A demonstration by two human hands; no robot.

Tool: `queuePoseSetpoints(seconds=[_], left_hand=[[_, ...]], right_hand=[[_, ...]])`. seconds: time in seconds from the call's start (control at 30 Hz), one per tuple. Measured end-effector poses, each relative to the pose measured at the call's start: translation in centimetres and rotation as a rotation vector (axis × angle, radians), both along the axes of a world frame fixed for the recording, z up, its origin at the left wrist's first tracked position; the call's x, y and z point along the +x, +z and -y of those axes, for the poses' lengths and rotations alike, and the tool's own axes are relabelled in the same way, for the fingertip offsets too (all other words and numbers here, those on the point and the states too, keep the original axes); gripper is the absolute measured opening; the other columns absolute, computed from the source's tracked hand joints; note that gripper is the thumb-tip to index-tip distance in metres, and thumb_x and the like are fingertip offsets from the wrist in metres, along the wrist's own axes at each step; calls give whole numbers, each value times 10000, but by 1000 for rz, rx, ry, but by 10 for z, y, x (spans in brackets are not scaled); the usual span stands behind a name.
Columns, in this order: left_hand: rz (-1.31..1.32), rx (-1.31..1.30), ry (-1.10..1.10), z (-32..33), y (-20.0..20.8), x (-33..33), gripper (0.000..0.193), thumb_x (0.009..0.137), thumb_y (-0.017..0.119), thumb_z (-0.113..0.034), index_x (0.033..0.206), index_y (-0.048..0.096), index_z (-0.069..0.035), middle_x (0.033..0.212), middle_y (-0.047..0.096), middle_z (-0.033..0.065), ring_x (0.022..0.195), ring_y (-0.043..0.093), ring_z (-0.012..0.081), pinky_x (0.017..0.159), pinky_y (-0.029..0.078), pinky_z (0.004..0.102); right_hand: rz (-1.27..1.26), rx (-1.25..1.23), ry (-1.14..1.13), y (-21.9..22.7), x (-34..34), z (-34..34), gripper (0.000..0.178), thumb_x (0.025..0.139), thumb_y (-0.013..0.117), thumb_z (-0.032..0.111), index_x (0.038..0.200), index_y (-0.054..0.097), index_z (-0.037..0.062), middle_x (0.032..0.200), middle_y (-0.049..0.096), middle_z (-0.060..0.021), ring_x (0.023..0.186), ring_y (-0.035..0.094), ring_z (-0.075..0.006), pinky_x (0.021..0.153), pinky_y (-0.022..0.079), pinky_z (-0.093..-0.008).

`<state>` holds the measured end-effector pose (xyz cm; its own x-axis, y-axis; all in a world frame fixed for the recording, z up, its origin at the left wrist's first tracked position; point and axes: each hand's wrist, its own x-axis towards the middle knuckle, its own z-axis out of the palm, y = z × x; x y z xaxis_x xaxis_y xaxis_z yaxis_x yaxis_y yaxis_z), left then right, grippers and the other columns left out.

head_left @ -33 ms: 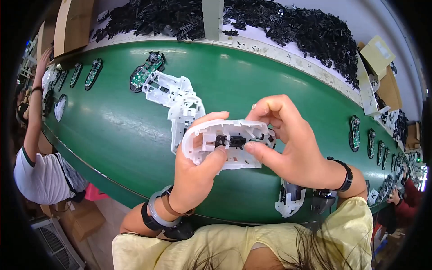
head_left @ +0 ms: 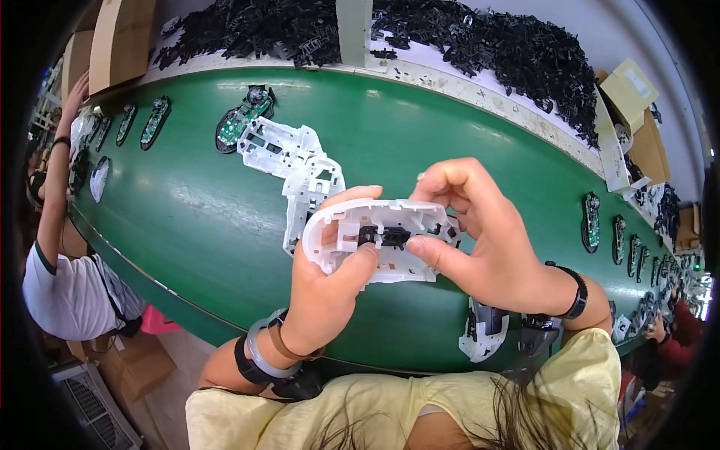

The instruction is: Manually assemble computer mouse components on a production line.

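Note:
My left hand (head_left: 328, 289) grips a white plastic shell (head_left: 405, 271) by its rounded left end, its hollow side facing up. The left thumb presses inside, against a small black plastic part (head_left: 395, 237) fitted in the middle of the shell. My right hand (head_left: 491, 244) is closed at the shell's right end. Its thumb tip touches the right end of the black part, while its curled fingers sit behind the rim, partly hidden. Just beyond, more white shells (head_left: 276, 147) lie overlapping on the green table (head_left: 390, 142), beside a black housing with a green circuit board (head_left: 241, 124).
Heaps of small black parts (head_left: 510, 52) fill the shelf along the far edge. Several circuit-board units (head_left: 591, 221) line the table's right; others (head_left: 156, 124) stand left. A white-and-black piece (head_left: 484, 330) lies near my right forearm. Another person's arm (head_left: 58, 180) reaches in at left.

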<state>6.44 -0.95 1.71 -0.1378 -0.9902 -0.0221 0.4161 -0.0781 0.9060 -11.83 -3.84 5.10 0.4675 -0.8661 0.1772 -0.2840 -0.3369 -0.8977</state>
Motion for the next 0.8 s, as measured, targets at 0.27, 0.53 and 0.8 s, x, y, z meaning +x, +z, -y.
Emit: queuePoseSetpoints(seconds=[0.27,0.53,0.8], left_hand=[[31,15,-28,1,-3,0,478,793,480,41,1268,476,-17,1081,548,51,921,535,94,765,480,241],[15,-10,-51,6,-6,5,445,801,466,50,1241,501,-5,1089,566,58,961,553,108,792,499,263],[199,-63,-186,3,-4,2,403,826,537,31,1227,510,5,1091,567,42,988,541,112,862,454,260]], right_hand=[[-90,-68,72,5,1,9,410,759,687,-9,1121,496,6,1048,519,-69,954,523,-154,829,453,-291],[-312,-742,133,1,3,14,354,762,706,59,1079,560,115,1013,598,-17,1022,570,-229,949,403,-440],[-631,-1207,153,-18,-6,-4,162,873,578,202,1031,576,168,1007,627,32,1146,533,-175,1044,223,-639]])
